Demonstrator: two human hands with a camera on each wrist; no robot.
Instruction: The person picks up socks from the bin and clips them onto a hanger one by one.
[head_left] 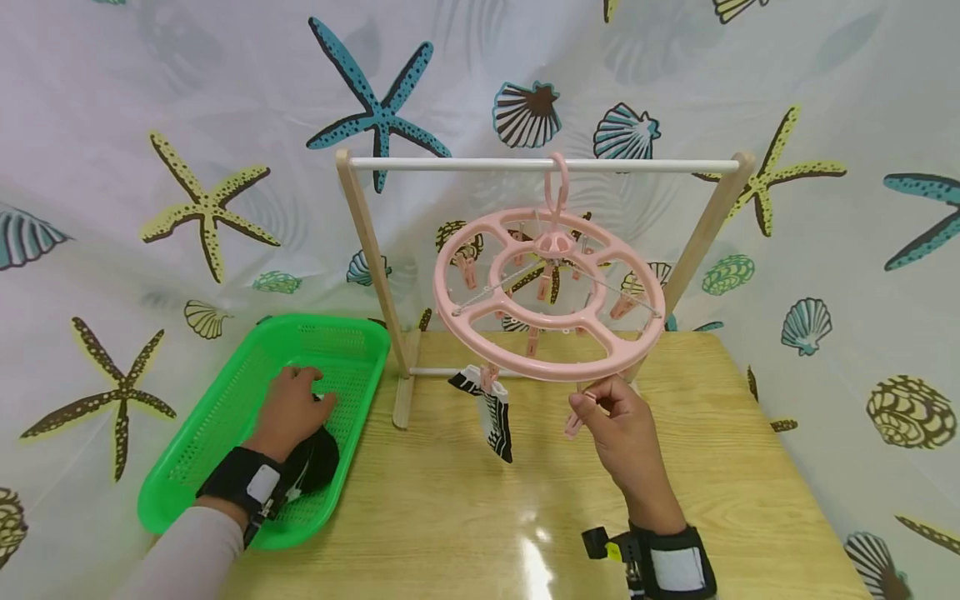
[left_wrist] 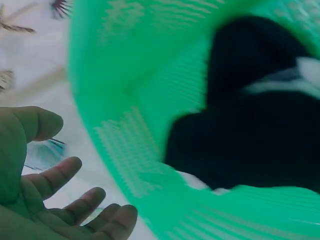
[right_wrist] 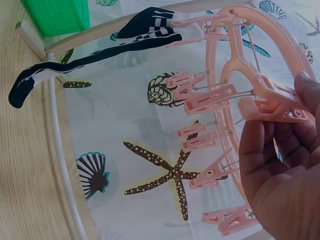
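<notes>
My right hand [head_left: 626, 421] pinches a pink clothespin [head_left: 576, 423] that hangs from the near rim of a round pink drying hanger [head_left: 551, 367]. In the right wrist view, thumb and fingers close round that clothespin [right_wrist: 272, 107]. A black-and-white sock [head_left: 495, 417] dangles from another clip to the left of this hand. Over the green basket [head_left: 360, 329], my left hand [head_left: 296, 408] has its fingers apart and loosely bent, with nothing between them. Black socks [left_wrist: 255, 135] lie in the basket, partly under the left wrist in the head view.
The drying hanger hooks over a white rod [head_left: 450, 164] on a wooden stand [head_left: 371, 250]. More pink clothespins [right_wrist: 210, 100] hang round its rings. A wooden table [head_left: 720, 467] lies below, with a sea-patterned sheet [head_left: 247, 83] behind.
</notes>
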